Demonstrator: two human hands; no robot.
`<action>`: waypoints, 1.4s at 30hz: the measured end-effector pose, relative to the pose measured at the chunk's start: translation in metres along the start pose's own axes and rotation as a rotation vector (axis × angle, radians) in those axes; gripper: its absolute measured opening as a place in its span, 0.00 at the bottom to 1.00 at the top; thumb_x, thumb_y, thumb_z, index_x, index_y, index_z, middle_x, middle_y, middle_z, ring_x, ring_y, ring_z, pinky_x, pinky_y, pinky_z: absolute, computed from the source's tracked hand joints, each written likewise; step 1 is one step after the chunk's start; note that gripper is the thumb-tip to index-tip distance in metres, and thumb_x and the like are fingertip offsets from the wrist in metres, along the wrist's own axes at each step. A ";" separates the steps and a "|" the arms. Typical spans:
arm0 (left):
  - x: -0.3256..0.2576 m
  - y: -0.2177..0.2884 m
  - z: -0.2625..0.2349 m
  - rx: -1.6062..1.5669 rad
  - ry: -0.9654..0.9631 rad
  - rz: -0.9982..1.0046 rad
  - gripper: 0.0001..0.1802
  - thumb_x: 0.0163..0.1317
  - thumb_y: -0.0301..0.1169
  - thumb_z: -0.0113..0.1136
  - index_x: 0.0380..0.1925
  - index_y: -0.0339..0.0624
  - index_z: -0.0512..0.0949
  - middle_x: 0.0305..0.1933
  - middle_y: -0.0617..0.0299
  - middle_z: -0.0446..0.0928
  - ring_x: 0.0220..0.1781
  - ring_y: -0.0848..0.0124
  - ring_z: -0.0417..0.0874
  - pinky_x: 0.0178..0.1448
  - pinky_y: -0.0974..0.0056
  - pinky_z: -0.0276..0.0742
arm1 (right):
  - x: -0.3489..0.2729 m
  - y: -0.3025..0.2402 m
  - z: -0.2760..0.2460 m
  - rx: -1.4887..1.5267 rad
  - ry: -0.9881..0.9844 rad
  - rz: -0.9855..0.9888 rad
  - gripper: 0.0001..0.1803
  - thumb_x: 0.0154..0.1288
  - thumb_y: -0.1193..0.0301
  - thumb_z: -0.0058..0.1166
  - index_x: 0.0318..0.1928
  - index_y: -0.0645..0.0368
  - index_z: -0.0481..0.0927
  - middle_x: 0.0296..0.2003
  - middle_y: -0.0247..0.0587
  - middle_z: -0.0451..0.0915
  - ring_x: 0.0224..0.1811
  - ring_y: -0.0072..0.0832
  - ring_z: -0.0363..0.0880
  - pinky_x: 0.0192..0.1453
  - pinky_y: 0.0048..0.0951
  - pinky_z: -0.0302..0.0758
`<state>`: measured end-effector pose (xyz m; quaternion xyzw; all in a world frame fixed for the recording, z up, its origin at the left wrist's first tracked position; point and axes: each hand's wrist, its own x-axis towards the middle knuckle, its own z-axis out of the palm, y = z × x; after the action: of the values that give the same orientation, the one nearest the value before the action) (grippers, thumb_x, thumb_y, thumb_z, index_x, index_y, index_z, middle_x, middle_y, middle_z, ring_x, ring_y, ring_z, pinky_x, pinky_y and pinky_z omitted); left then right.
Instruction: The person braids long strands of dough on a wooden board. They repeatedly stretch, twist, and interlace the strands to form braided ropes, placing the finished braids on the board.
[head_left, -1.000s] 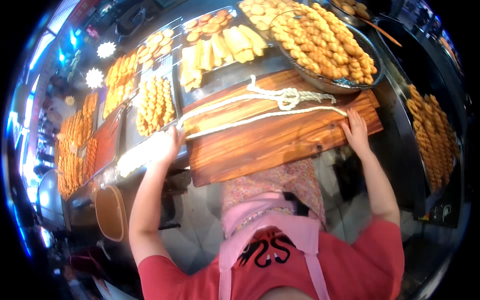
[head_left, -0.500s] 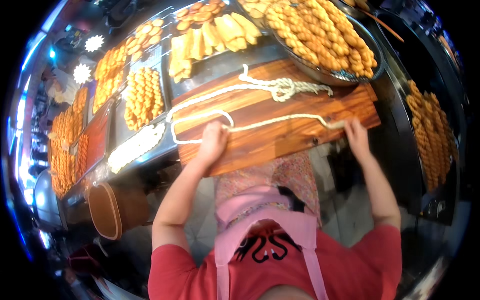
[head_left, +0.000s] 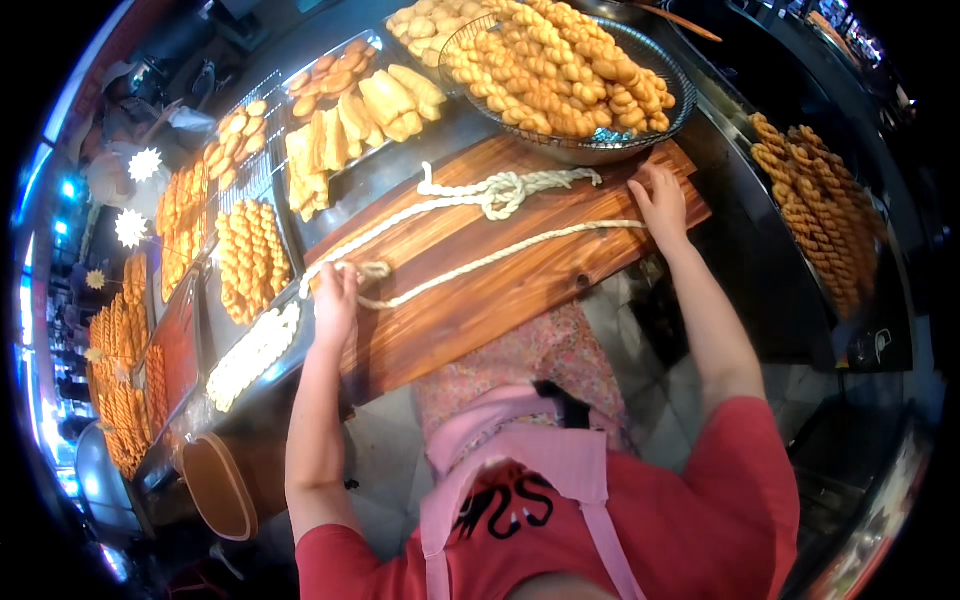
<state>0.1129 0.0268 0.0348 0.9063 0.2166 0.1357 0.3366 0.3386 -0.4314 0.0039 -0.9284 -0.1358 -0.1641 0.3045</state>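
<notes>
Pale, soft dough in a long rope (head_left: 500, 258) lies stretched across the wooden board (head_left: 520, 290) on the bench, its ends under the two hands. The left hand (head_left: 335, 295) pinches a curled loop at its end, grip closed on it; the right hand (head_left: 660, 200) presses flat on the other end, fingers spread. It looks light, limp and easily stretched, so taking it by the ends seems best. Beyond lie a twisted dough piece (head_left: 500, 190) and a wire basket (head_left: 570, 150) of fried twists.

My left hand (head_left: 335, 295) pinching the looped end of a dough rope (head_left: 500, 258) mid-frame, my right hand (head_left: 660, 200) pressing its far end, wooden board (head_left: 480, 310) beneath, fried twists (head_left: 560, 65) at top
</notes>
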 end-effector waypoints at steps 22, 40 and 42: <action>-0.047 -0.080 -0.018 0.077 -0.073 0.020 0.12 0.71 0.37 0.47 0.37 0.40 0.62 0.24 0.57 0.73 0.20 0.70 0.74 0.23 0.64 0.70 | -0.051 0.013 -0.007 -0.035 -0.177 -0.253 0.12 0.61 0.67 0.55 0.44 0.57 0.80 0.48 0.46 0.79 0.55 0.42 0.73 0.59 0.44 0.66; 0.001 -0.039 -0.037 -0.039 0.027 -0.051 0.13 0.70 0.37 0.49 0.36 0.37 0.63 0.26 0.56 0.75 0.24 0.69 0.76 0.29 0.63 0.73 | 0.028 0.041 -0.006 -0.001 0.054 -0.284 0.13 0.63 0.76 0.49 0.48 0.55 0.79 0.42 0.48 0.81 0.47 0.44 0.78 0.50 0.35 0.74; -0.023 -0.037 -0.025 0.049 -0.039 -0.067 0.16 0.69 0.39 0.50 0.38 0.36 0.63 0.28 0.50 0.77 0.27 0.62 0.79 0.31 0.60 0.74 | -0.001 0.042 0.016 -0.135 0.078 -0.298 0.13 0.61 0.71 0.53 0.46 0.55 0.80 0.43 0.47 0.81 0.50 0.43 0.77 0.57 0.42 0.69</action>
<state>0.0716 0.0544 0.0261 0.9090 0.2436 0.1011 0.3227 0.3561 -0.4546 -0.0307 -0.9091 -0.2488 -0.2522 0.2190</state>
